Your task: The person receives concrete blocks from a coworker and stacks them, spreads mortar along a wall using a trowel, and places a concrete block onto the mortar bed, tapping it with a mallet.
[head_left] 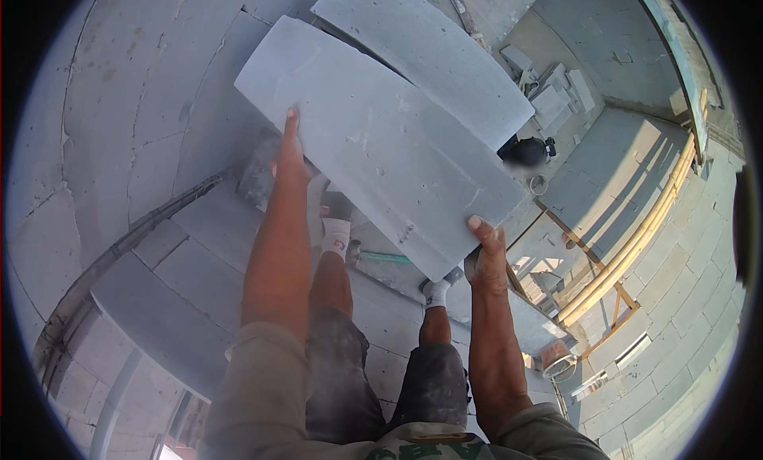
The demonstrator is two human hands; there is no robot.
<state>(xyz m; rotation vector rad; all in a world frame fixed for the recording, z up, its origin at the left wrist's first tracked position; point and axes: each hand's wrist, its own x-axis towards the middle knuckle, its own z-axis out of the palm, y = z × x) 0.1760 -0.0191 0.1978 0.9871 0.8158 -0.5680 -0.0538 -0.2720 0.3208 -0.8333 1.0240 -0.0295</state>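
Observation:
A long pale grey building block [381,150] lies slantwise across the middle, held between my two hands. My left hand [289,146] grips its near left edge, the thumb on the top face and the fingers hidden beneath. At the block's right end, my right hand [489,253] holds the corner, its thumb on top and other fingers mostly out of sight. Just beyond it rests a second grey block [429,55], a narrow dark gap between the two at the left. Under the held block, near my feet, shows a tool with a green handle [384,257].
A block wall [135,86] rises close on my left. Broken block pieces [556,98] lie at the far right, near a dark round object [526,152]. Long wooden poles [636,253] stretch along the right side. A bucket [558,358] stands lower right.

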